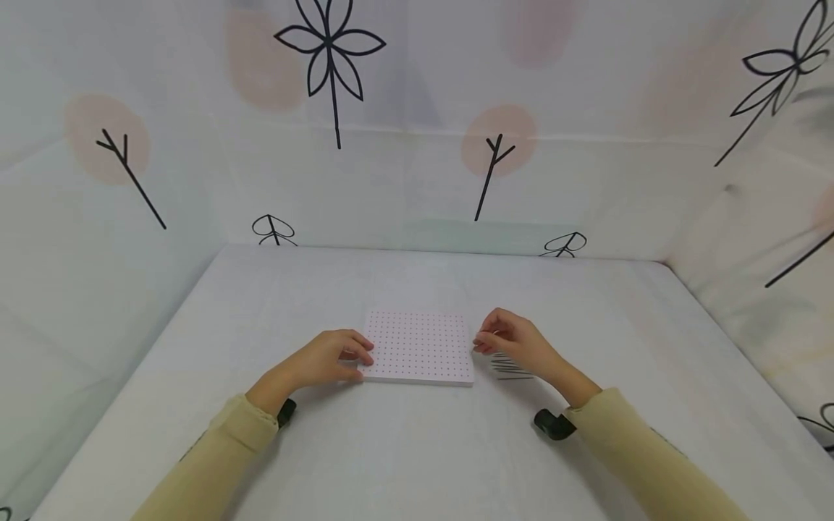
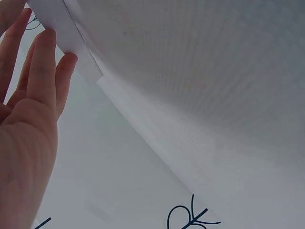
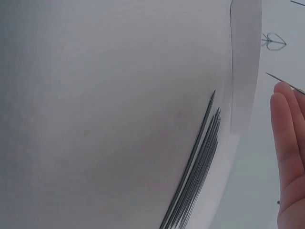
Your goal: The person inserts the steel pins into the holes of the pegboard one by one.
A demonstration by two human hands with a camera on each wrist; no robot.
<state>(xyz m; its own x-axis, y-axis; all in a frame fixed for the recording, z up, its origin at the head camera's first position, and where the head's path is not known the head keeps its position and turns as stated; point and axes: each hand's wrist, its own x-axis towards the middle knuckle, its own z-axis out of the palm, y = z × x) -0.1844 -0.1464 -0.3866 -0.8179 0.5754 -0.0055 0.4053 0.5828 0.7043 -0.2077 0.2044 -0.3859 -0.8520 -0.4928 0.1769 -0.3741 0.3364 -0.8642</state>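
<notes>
A square white board [image 1: 417, 347] with a grid of small dark dots lies flat on the white table. My left hand [image 1: 326, 357] rests against its left side, and in the left wrist view the fingertips of nearly straight fingers [image 2: 43, 67] meet the board's side edge. Just off the right edge of the board, my right hand [image 1: 515, 341] pinches a thin dark needle [image 3: 274, 77], whose pointed end sticks out past the fingertips in the right wrist view. Below that hand lies a bundle of similar dark needles [image 3: 195, 176], side by side on the table.
The white cloth-covered table [image 1: 417, 456] runs back to a pale curtain [image 1: 417, 181] printed with flowers and twigs. Similar fabric hangs at the left and right sides. A black strap device [image 1: 554, 425] sits at the right wrist.
</notes>
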